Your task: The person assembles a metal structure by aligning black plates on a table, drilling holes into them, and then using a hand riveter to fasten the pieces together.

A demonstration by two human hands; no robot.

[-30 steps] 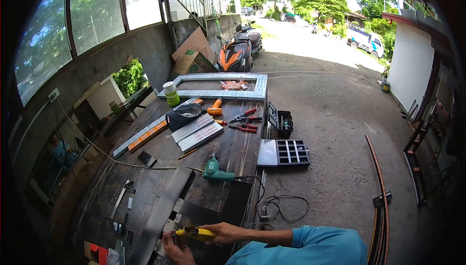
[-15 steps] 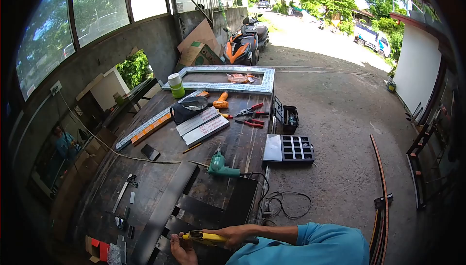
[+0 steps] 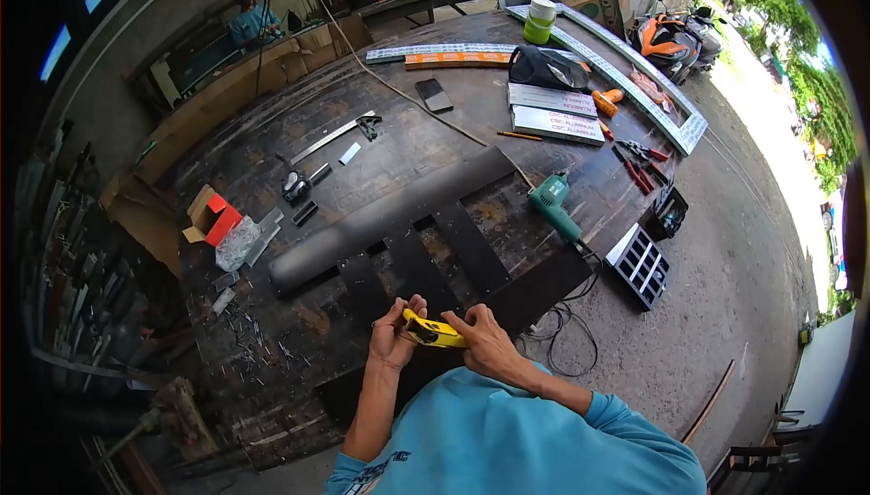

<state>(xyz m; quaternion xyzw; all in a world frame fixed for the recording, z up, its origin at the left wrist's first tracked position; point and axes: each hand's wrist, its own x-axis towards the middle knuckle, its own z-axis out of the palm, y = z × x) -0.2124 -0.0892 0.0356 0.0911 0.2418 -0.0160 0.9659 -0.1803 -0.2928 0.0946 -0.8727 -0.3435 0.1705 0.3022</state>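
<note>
My right hand (image 3: 488, 341) is closed around the rear end of a yellow and black hand tool (image 3: 437, 332). At the tool's front end, my left hand (image 3: 393, 334) has its fingers bent together; whether they pinch some small piece is too small to tell. Both hands are above a dark slatted metal frame (image 3: 412, 264) lying on the table. Along the frame's far side runs a wide dark rail (image 3: 399, 214). A green power drill (image 3: 555, 208) rests at its right end.
On the dark table (image 3: 227, 142) are a red box (image 3: 215, 216), scattered screws (image 3: 258, 336), a phone (image 3: 434, 95), aluminum profiles (image 3: 555, 122) and pliers (image 3: 634, 167). A black organizer (image 3: 638, 267) stands at the right, near a looped cable (image 3: 594, 350). A person (image 3: 254, 22) is in the background.
The view has swung left and down, showing more of the table's left part. The yellow tool is still in my right hand, now in front of my chest with my left hand at its tip.
</note>
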